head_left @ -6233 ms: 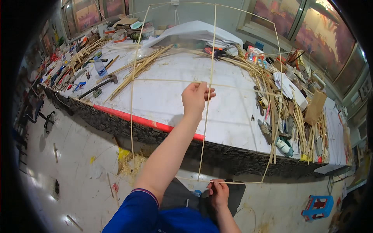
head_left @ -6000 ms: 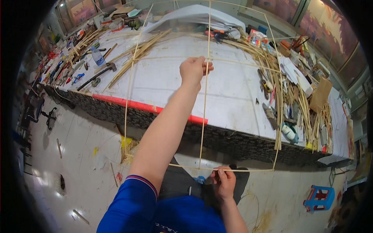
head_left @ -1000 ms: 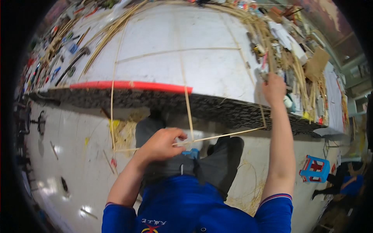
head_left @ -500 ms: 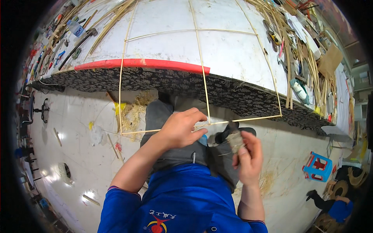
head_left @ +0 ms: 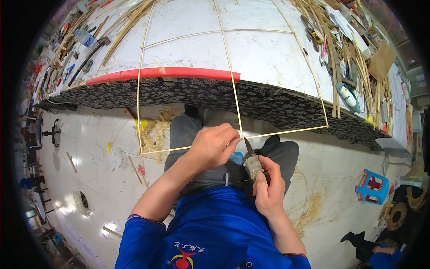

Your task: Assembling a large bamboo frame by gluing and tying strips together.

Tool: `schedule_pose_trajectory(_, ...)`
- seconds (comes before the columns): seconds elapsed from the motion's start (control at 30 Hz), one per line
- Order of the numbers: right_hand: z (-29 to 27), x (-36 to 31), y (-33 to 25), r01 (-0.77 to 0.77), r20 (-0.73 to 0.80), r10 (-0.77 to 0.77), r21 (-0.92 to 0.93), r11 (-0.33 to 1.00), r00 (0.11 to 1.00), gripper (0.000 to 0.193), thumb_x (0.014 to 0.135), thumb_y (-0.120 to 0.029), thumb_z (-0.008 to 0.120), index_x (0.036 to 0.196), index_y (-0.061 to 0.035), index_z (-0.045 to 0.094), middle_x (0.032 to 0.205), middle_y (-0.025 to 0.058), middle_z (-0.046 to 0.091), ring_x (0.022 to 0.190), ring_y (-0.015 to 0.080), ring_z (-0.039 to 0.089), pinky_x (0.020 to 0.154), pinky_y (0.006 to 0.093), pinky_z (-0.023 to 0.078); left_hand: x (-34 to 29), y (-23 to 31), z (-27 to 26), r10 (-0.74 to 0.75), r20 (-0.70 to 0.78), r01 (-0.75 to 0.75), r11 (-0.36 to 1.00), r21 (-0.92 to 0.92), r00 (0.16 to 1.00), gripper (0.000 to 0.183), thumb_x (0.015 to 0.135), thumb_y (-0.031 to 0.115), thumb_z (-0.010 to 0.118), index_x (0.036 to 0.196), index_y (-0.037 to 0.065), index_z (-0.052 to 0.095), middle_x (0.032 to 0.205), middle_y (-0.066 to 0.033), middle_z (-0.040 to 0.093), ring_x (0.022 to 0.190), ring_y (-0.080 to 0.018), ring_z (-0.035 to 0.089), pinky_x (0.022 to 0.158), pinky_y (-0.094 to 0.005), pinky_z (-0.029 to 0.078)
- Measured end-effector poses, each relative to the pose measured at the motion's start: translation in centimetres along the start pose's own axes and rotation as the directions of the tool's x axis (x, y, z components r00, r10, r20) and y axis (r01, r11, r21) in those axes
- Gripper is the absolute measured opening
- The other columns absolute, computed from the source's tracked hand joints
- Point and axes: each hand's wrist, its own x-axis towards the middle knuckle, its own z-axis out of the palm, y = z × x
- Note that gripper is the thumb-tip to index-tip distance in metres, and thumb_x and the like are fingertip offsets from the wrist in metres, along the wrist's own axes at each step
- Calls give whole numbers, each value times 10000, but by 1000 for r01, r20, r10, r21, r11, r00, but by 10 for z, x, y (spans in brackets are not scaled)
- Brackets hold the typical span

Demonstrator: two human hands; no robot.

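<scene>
Left hand (head_left: 214, 145) is closed on the bamboo strip frame (head_left: 233, 85) at the joint of its middle and lower strips, while just beside that grip the right hand (head_left: 268, 188) clasps a small knife (head_left: 251, 158), blade tip toward the joint.

My left hand (head_left: 214, 145) covers the spot where the bamboo frame (head_left: 233, 85) has its middle strip meeting the near crossbar, so I cannot tell how that joint is bound. My fingers (head_left: 264, 177) of the right hand (head_left: 268, 190) wrap the handle of the knife (head_left: 251, 157); only the dark blade tip and a pale stretch of handle show. The frame's far end runs off the top edge. The tools (head_left: 80, 49) on the table (head_left: 264, 54) at far left are too small and bent to name. A person (head_left: 374, 249) at lower right is cut off by the rim.
</scene>
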Motion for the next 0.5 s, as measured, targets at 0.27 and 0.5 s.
schedule_pose_trajectory(0.27,5,1,-3,7,14,-6,-54,999,1000,348,962,-37,546,1299,45,563,1090,209,658,907,293,669,835,371,527,2,3,0,6,-16,-6,1000,-27,1000,90,836,36,703,890,34,631,802,-116,610,663,-325,635,590,-408,521)
schedule_pose_trajectory(0.5,7,4,-4,46,17,-44,-108,993,999,355,949,-27,545,1294,53,563,1117,235,652,964,352,670,861,401,525,2,3,0,-16,-15,16,999,-39,1000,94,836,46,702,864,34,613,797,-111,601,679,-341,635,611,-430,527)
